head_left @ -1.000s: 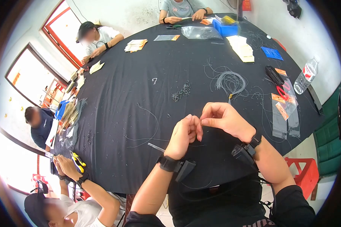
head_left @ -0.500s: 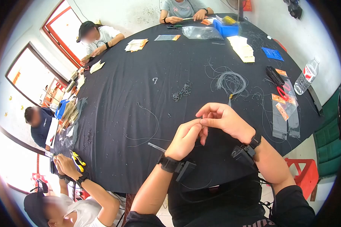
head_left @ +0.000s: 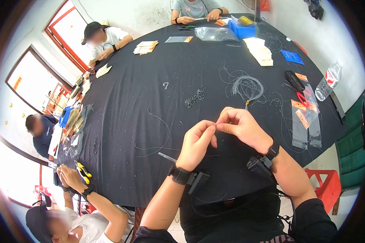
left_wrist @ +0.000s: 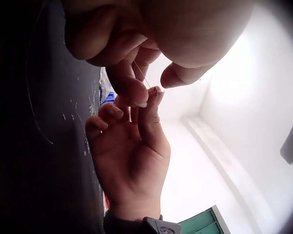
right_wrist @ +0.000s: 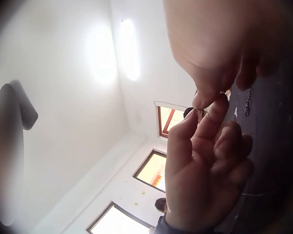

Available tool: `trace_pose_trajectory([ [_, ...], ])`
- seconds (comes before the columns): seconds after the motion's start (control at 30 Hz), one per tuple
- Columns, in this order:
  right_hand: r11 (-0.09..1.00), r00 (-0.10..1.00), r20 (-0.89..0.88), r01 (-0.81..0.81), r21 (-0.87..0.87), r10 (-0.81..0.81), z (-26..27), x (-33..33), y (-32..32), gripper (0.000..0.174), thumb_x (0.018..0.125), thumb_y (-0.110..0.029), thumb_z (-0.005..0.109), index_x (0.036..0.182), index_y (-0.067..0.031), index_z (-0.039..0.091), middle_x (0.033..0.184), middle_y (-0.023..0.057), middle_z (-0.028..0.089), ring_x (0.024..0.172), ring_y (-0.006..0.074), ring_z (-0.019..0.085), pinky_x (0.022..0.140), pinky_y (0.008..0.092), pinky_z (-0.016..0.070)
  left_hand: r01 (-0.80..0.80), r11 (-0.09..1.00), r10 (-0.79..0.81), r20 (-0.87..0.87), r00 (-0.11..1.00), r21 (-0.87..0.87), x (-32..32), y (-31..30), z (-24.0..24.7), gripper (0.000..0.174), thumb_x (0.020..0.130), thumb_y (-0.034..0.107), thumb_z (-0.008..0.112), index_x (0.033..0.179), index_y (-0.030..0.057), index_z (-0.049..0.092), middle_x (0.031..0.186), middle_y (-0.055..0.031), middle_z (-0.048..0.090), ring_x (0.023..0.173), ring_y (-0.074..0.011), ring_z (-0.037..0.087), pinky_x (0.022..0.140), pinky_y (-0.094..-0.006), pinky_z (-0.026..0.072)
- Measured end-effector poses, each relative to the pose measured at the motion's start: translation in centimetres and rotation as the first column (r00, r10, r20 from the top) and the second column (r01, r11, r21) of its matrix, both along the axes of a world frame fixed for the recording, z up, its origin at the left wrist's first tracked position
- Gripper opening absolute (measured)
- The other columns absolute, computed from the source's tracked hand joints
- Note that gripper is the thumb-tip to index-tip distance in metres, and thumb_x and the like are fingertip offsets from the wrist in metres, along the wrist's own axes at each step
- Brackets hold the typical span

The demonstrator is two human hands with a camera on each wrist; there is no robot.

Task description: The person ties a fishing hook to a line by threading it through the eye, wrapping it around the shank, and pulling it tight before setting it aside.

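Observation:
Fingertips of my left hand (head_left: 197,141) and right hand (head_left: 245,126) meet above the black cloth. A thin fishing line (left_wrist: 142,73) runs from the left fingers to the right fingertips in the left wrist view. Between the right thumb and index finger a tiny dark curved piece, like a fish hook (left_wrist: 156,90), is pinched, mostly hidden. My left fingers hold the line close beside it. The line's loose length (head_left: 166,125) trails left over the cloth. Beyond the hands lie a heap of small dark hooks (head_left: 195,97) and a coil of line (head_left: 247,87) tied in yellow.
To the right are clear plastic bags with orange labels (head_left: 299,129), red-handled scissors (head_left: 302,98), a black pouch (head_left: 294,81) and a water bottle (head_left: 328,81). Paper cards (head_left: 258,52) and a blue box (head_left: 241,29) stand farther back. Other people sit around the table.
My left thumb and index finger have shifted, first stretching toward the right fingertips, then closing beside them. The right hand has risen slightly, its index finger lifting and coming back to the thumb.

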State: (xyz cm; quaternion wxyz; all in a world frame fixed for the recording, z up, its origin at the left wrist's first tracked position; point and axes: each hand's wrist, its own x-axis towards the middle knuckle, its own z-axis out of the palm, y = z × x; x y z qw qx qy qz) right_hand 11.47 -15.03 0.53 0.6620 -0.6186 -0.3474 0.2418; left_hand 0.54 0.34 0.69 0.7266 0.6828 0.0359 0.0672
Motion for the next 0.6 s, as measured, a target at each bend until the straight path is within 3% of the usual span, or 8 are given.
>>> trace_pose_trajectory([
  [0.1, 1.0, 1.0, -0.024, 0.016, -0.013, -0.016, 0.19, -0.04, -0.08, 0.01, 0.089, -0.015, 0.073, 0.09, -0.005, 0.069, 0.077, -0.0049, 0.061, 0.07, 0.0023, 0.051, 0.063, 0.0193, 0.0426, -0.045, 0.999, 0.045, -0.018, 0.999, 0.011, -0.03, -0.08, 0.27, 0.019, 0.1, 0.02, 0.055, 0.1, 0.0034, 0.063, 0.069, 0.0007, 0.061, 0.055, 0.0004, 0.041, 0.049, -0.0171, 0.0266],
  [0.3, 1.0, 0.995, -0.096, 0.003, 0.03, 0.0, 0.36, -0.31, 0.1, 0.01, 0.09, -0.015, 0.072, 0.091, -0.0057, 0.068, 0.08, -0.0053, 0.063, 0.07, 0.0016, 0.051, 0.065, 0.0188, 0.0429, -0.094, 0.992, 0.091, 0.045, 0.995, 0.088, 0.07, 0.01, 0.06, 0.019, 0.098, 0.02, 0.058, 0.097, 0.0027, 0.066, 0.071, 0.0008, 0.065, 0.056, 0.0002, 0.044, 0.05, -0.0178, 0.0295],
  [0.4, 1.0, 0.994, -0.11, 0.006, 0.015, -0.005, 0.7, -0.4, 0.0, 0.009, 0.091, -0.014, 0.07, 0.093, -0.0057, 0.068, 0.081, -0.0053, 0.064, 0.07, 0.001, 0.051, 0.065, 0.0185, 0.0428, -0.12, 0.983, 0.125, -0.024, 0.992, 0.141, -0.07, 0.02, 0.86, 0.016, 0.097, 0.015, 0.06, 0.096, 0.0007, 0.066, 0.069, 0.0014, 0.064, 0.059, -0.0005, 0.049, 0.053, -0.0187, 0.035],
  [0.6, 1.0, 0.996, -0.085, -0.018, -0.012, 0.017, 0.34, 0.01, -0.12, 0.011, 0.092, -0.016, 0.069, 0.095, -0.0057, 0.067, 0.084, -0.0048, 0.066, 0.07, 0.0005, 0.051, 0.064, 0.0181, 0.0421, -0.133, 0.984, 0.133, 0.007, 0.991, 0.117, 0.16, 0.19, 0.03, 0.016, 0.097, 0.016, 0.06, 0.094, 0.0015, 0.067, 0.066, 0.0026, 0.063, 0.056, 0.0009, 0.044, 0.051, -0.0188, 0.031],
])
